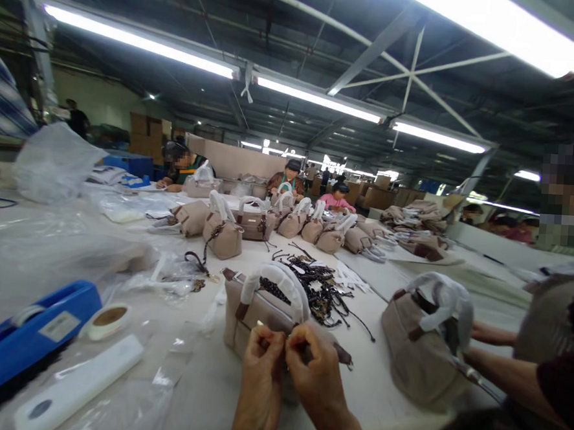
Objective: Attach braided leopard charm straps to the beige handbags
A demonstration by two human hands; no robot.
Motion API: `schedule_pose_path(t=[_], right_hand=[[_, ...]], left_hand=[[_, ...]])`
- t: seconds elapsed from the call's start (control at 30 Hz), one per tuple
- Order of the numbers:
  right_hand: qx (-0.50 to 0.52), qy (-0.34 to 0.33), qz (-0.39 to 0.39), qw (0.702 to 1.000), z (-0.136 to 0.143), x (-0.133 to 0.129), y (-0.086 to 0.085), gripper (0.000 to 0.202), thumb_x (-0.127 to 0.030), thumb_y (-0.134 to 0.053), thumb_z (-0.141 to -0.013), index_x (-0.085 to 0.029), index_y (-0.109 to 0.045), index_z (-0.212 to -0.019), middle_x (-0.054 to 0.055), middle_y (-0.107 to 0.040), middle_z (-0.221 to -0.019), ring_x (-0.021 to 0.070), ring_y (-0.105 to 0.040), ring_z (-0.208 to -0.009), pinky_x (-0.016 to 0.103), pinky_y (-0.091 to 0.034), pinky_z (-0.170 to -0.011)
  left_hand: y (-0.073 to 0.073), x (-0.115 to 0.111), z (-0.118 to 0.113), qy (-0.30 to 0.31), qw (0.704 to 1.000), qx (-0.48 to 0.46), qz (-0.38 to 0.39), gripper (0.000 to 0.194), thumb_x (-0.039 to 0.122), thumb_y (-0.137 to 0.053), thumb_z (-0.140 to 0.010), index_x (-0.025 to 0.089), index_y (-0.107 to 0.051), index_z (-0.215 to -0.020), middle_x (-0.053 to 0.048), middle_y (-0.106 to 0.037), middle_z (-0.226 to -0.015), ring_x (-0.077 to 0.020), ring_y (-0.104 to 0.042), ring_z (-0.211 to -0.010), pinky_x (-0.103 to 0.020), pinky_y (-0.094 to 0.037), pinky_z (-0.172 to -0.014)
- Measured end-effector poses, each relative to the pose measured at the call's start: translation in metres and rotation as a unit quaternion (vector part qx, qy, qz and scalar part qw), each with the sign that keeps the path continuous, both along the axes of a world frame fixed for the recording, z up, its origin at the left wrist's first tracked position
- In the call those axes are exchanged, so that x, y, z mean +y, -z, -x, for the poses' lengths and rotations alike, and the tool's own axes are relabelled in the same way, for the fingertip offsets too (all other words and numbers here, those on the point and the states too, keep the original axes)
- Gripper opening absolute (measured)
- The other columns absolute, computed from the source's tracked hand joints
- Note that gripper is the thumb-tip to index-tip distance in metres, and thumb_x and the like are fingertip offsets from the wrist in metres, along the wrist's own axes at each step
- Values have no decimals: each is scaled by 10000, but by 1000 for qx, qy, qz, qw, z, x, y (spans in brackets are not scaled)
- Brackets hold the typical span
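A beige handbag [240, 303] with brown trim stands upright on the table in front of me, its handles [276, 276] wrapped in white material. Both my hands are against its near side, fingertips close together. My left hand [262, 366] is closed in a pinch, and a small pale bit shows at its fingertips. My right hand [319, 373] pinches beside it; what lies between its fingers is too small to make out. Behind the bag lies a pile of dark braided cords [316, 285]. My hands hide part of the bag's front.
At left are a blue tape dispenser [31, 342], a tape roll [109, 321], a white plastic device [79, 384] and clear plastic sheeting [52, 246]. Several beige bags [225, 237] stand further back. On the right, a co-worker's arms [501, 371] reach to another bag [415, 352].
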State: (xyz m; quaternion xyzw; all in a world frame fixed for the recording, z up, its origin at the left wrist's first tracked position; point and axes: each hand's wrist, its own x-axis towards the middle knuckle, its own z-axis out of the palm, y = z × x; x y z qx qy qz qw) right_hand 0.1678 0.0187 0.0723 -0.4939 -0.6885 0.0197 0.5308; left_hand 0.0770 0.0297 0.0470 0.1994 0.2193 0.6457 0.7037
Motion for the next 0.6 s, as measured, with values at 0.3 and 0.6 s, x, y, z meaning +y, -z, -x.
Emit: schedule_pose_path(t=[0.3,0.6], right_hand=[[58,-18,72,996,-3,-1,2,108,-162,-515,-768,-210,-500,-672,-27,-547,-634,130,-528,-606,219,-408,-570],[62,-24,88,994,-5,-2,4,95,-149,-513,-754,-205,-505,-678,-23,-542,-655,136,-518,-632,230,-395,-589]], left_hand=[[11,5,-6,-32,999,12,20,466,322,-898,-539,203,-496,-743,69,-536,-657,-88,-564,-637,-170,-480,-616],[13,6,-10,-54,998,27,3,451,345,-877,-571,200,-482,-734,77,-526,-650,-70,-536,-614,-152,-460,-601]])
